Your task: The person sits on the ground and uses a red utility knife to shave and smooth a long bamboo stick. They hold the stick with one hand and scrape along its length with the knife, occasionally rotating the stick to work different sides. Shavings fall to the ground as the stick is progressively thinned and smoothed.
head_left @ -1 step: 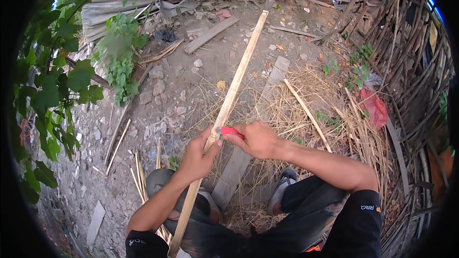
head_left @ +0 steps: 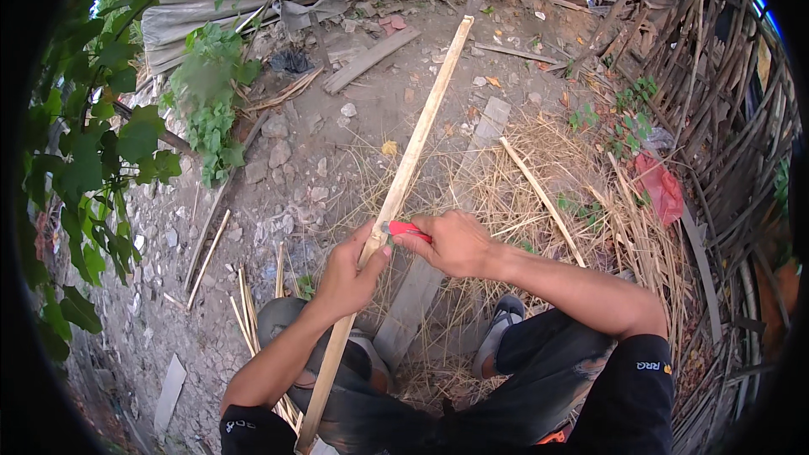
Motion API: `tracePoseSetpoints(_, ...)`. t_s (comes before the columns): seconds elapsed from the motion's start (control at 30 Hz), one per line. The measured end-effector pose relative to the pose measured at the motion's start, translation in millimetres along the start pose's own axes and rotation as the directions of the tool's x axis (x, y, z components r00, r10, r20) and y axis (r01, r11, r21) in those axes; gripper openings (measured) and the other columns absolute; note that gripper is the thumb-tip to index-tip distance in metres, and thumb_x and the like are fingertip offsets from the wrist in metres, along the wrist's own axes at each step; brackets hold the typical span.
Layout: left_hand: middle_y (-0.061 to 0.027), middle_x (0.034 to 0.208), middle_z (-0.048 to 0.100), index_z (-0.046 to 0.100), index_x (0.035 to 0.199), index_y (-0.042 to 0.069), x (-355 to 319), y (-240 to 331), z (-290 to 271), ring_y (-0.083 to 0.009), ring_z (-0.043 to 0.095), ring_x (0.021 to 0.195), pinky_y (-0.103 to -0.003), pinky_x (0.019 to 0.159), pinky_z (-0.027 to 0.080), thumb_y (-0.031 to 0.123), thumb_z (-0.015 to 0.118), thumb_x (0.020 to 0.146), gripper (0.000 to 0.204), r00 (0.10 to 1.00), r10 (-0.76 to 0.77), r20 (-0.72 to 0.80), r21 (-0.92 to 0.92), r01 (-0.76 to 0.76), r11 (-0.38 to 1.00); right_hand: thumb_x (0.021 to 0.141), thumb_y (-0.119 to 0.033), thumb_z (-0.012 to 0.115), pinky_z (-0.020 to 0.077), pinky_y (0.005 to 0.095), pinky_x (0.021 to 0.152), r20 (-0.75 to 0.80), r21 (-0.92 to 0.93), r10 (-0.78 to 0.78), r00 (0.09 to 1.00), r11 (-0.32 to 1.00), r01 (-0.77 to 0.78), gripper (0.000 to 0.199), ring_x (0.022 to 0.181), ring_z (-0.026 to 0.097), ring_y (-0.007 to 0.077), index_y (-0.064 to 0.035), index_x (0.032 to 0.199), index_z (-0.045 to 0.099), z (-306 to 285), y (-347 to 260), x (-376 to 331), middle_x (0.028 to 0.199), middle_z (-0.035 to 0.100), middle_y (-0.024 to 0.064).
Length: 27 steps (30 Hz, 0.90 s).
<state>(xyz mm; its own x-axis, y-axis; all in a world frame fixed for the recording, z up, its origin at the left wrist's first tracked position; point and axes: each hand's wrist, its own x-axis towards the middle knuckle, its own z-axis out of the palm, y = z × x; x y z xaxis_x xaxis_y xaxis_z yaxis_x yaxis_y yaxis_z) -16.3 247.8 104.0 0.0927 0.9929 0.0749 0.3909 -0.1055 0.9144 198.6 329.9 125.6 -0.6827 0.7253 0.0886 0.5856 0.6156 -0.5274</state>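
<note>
A long, pale split bamboo strip [head_left: 425, 131] runs slantwise from beside my left leg toward the far edge of the ground. My left hand [head_left: 348, 280] is closed around it near a joint, with the thumb along its right side. In my right hand [head_left: 459, 243] is a red-handled knife [head_left: 409, 230]. Its short grey tip touches the strip at the joint, just beyond my left thumb. The right fingers wrap the handle and hide part of it.
Straw-like shavings [head_left: 539, 177] and a loose strip [head_left: 543, 202] lie to the right. Beneath the work is a grey board [head_left: 410, 307]. A stick fence [head_left: 716, 118] and a red plastic scrap [head_left: 657, 188] stand right; leafy vines [head_left: 206, 101] hang left. Several thin strips [head_left: 245, 307] rest by my left knee.
</note>
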Motion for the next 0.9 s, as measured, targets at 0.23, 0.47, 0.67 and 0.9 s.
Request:
tracePoseSetpoints(0.23,-0.0212,0.108,0.072,0.051,0.144,-0.005,1,-3,-4,-0.0262,0.070,0.104,-0.037,0.094,0.050,0.020,0.063,0.100,0.052,1.000,0.000,0.015,0.008,0.000,1.000,0.103,-0.051,0.055,0.0497,0.0497,0.061,-0.072,-0.049,0.051,0.996,0.997,-0.055,0.051,0.061,0.064,0.0417,-0.0029,0.096,0.069,-5,11,6,0.062,0.062,0.0200)
tracePoseSetpoints(0.47,-0.0096,0.100,0.067,0.049,0.147,-0.003,-40,8,-10,-0.0139,0.061,0.092,-0.030,0.084,0.050,0.018,0.063,0.101,0.052,0.981,-0.064,0.183,-0.035,0.072,0.997,0.100,-0.066,0.048,0.0506,0.0518,0.079,-0.288,-0.067,0.411,0.865,0.892,-0.447,0.071,0.078,0.068,0.0427,0.0012,0.091,0.069,-85,100,25,0.071,0.065,0.0246)
tracePoseSetpoints(0.67,-0.0077,0.092,0.068,0.053,0.144,-0.003,-98,-17,-39,-0.0112,0.062,0.079,-0.030,0.074,0.051,0.016,0.065,0.100,0.049,0.957,-0.076,0.279,-0.054,0.095,0.994,0.103,-0.064,0.040,0.0487,0.0511,0.090,-0.797,0.185,0.534,0.282,0.661,-0.727,0.081,0.103,0.068,0.0488,0.0098,0.097,0.072,-219,305,-63,0.098,0.070,0.0352)
tracePoseSetpoints(0.9,0.0046,0.074,0.054,0.048,0.146,0.002,-79,-24,-43,-0.0018,0.046,0.054,-0.020,0.047,0.037,0.016,0.060,0.104,0.045,0.945,-0.301,0.131,-0.325,0.328,0.887,0.100,-0.064,0.051,0.0451,0.0371,0.063,-0.595,0.298,0.643,0.483,0.734,-0.610,0.071,0.066,0.060,0.0186,0.0038,0.085,0.069,-220,268,-89,0.070,0.063,0.0074)
